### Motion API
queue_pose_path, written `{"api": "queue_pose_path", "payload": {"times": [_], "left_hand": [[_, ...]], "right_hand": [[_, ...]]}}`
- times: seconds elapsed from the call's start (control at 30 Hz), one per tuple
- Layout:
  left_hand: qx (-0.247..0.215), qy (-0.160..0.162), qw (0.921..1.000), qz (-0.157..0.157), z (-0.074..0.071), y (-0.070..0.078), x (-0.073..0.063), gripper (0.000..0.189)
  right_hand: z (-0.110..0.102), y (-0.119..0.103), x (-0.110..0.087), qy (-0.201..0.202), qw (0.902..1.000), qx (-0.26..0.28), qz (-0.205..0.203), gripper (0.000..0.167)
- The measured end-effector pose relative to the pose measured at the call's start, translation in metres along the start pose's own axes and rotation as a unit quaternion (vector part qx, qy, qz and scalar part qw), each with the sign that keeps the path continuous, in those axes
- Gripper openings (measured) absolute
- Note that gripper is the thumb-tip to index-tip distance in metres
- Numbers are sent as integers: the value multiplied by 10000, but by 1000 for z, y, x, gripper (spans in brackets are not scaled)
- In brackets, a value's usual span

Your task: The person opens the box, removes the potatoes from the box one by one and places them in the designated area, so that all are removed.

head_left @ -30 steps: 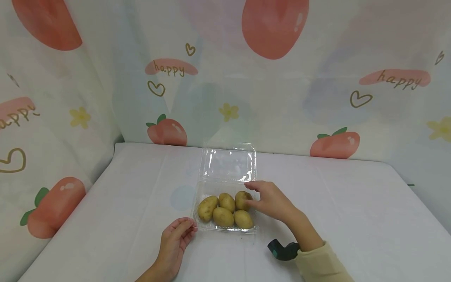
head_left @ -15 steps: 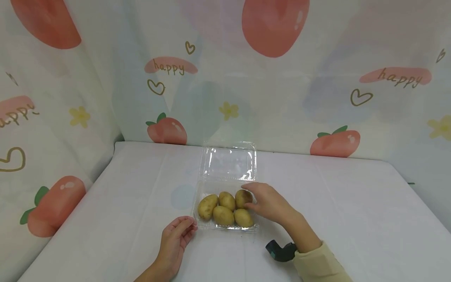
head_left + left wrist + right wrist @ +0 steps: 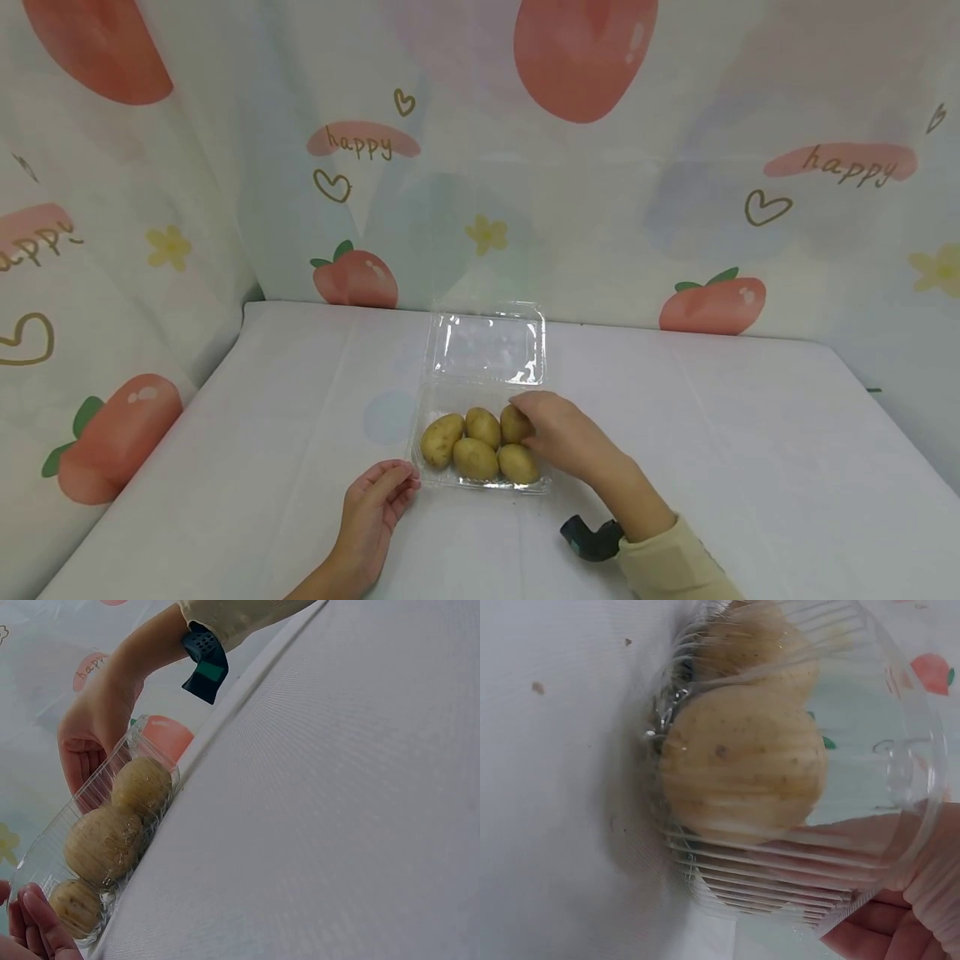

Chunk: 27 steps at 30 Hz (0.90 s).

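Note:
A clear plastic clamshell box (image 3: pixel 525 488) lies on the table with its lid (image 3: pixel 487 346) folded back. Several potatoes (image 3: pixel 476 460) sit in its base in two rows. My right hand (image 3: pixel 570 437) reaches in over the right side, thumb and fingers curled round the back right potato (image 3: pixel 514 423) and partly covering it. At the near left corner, my left hand (image 3: pixel 371 521) pinches the box's edge. Through the ribbed wall (image 3: pixel 922 712), the right wrist view shows potatoes (image 3: pixel 742 761) close up, with the right hand (image 3: pixel 889 930) behind.
A white cloth (image 3: pixel 750 467) covers the table. A printed curtain (image 3: pixel 600 208) hangs close behind the lid and along the left. A dark wrist mount (image 3: pixel 592 540) sticks out from my right wrist, beside the cream sleeve (image 3: pixel 671 558).
My right hand has moved slightly left and closed its thumb and fingers in round the back right potato. The left hand, box and other potatoes stay where they were.

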State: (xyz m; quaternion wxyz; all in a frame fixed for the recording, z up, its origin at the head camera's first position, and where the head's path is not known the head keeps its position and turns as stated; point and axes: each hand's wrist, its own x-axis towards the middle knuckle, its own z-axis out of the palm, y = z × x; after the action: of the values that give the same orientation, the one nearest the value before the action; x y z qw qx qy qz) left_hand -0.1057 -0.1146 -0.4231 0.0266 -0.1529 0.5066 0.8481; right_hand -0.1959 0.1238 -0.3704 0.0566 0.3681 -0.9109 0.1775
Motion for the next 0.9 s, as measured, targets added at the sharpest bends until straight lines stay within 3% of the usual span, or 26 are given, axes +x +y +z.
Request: {"api": "queue_pose_path", "payload": {"times": [0.37,0.63,0.9], "left_hand": [[55,22,10000,1,0,-1,0,6],[38,50,10000,4,1,0,0,6],[32,61,10000,-11,1,0,0,6]], "right_hand": [[6,-6,2,336,9983,-136,-452,30],[11,-12,3,580,9936,-883,-397,25],[13,-11,4,631,9917,-1036,-417,22]]}}
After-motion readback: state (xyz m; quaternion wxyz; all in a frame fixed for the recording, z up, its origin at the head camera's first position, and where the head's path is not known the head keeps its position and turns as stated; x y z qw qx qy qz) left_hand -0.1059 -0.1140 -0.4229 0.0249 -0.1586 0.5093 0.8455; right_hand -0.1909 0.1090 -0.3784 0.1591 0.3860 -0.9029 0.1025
